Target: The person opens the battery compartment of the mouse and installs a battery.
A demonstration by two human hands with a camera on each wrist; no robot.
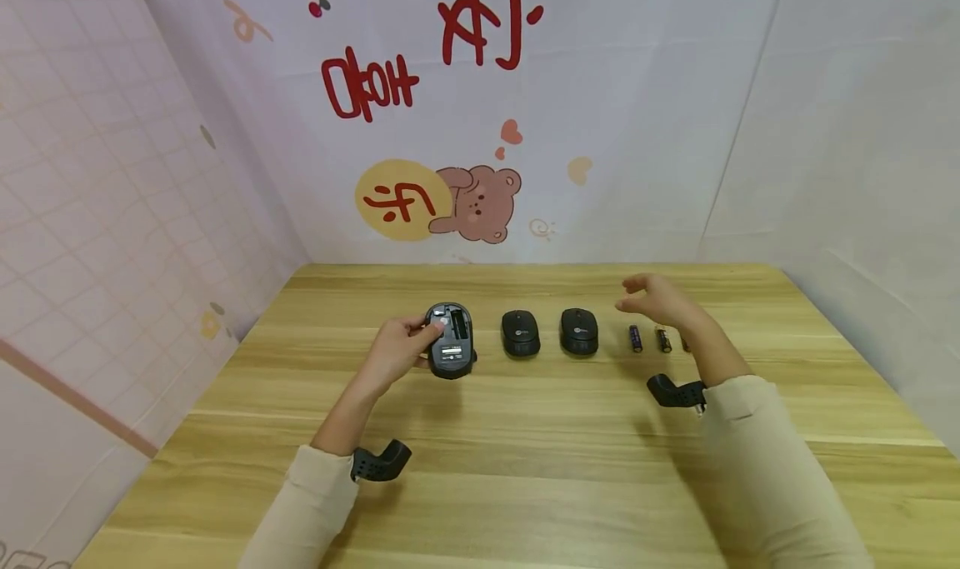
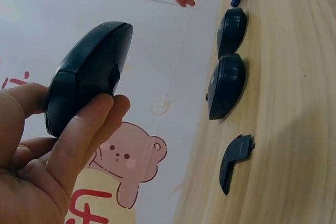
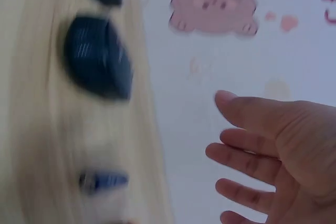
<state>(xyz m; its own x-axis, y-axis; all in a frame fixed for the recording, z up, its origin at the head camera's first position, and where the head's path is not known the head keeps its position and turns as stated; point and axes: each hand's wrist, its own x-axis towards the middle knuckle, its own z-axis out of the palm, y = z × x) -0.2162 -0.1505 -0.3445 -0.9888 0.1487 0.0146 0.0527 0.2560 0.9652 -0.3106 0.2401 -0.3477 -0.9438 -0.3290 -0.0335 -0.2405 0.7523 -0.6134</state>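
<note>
My left hand (image 1: 397, 348) grips a black computer mouse (image 1: 451, 361) between thumb and fingers, raised off the table. Its underside faces the head camera, and the uncovered battery slot looks vacant. In the left wrist view, a detached black cover (image 2: 233, 162) lies on the wood below that mouse. Held in the air at the right, my right hand (image 1: 660, 301) has its fingers apart and nothing between them. Near it lie a battery (image 1: 635, 338) and a second battery (image 1: 663, 339); a third battery (image 1: 686, 341) is partly hidden by the right forearm.
Two more black mice, a left mouse (image 1: 521, 333) and a right mouse (image 1: 579, 331), rest upright on the wooden table (image 1: 510, 444), between the hands. A printed white wall sheet (image 1: 645, 119) rises behind the table's far edge.
</note>
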